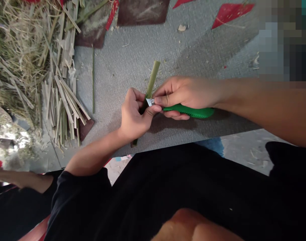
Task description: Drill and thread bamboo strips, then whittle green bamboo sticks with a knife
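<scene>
My left hand (136, 115) is closed around a flat green strip of bamboo or stalk (153, 75), which slants upward out of my grip. The strip's lower end shows below that hand, near the table's front edge. My right hand (184, 95) grips a utility knife (198, 112) with a green handle. The knife's short metal blade (149, 101) lies against the strip, pointing left. My left thumb touches the knife close to the blade. Fingers hide part of the strip and the front of the handle.
On the left of the grey table (122, 70) lie cut strips (64, 107) and a big heap of thin shavings (19, 43). Brown squares (142, 13) and red pieces (230, 14) lie at the back. Another person's arm (22, 179) reaches in at lower left.
</scene>
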A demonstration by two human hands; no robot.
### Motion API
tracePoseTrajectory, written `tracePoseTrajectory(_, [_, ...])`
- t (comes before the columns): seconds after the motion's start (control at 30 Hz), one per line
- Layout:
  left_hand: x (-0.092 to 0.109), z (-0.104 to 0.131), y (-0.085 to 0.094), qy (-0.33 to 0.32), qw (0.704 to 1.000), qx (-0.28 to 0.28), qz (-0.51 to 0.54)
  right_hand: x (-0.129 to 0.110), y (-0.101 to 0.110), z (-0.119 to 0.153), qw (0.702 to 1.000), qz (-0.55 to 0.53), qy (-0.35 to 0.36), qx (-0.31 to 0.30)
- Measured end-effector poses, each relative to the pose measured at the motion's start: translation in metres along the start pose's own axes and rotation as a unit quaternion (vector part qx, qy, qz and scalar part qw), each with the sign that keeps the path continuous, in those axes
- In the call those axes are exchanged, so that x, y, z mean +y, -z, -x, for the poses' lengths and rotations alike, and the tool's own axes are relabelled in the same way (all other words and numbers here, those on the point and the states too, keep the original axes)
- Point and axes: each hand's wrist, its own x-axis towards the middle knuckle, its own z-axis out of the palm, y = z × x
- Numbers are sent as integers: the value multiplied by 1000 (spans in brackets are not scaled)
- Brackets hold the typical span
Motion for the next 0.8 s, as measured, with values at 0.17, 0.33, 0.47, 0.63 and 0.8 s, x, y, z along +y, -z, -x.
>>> tracePoseTrajectory(0.17, [5,-3,-2,6,1000,23,0,14,-11,-11,992,2,69,104])
tracePoseTrajectory(0.33, [4,-4,-2,16,1000,9,19,12,-7,-9,994,8,67,84])
tracePoseTrajectory(0.47, [1,0,-2,25,999,-4,21,-2,-4,3,1000,-19,0,21])
tracePoseTrajectory(0.63, [-1,3,-2,29,1000,-1,9,-4,-7,4,999,-34,-14,24])
tracePoseTrajectory(0.8, [0,2,-2,10,1000,26,6,10,-10,-9,997,-20,34,69])
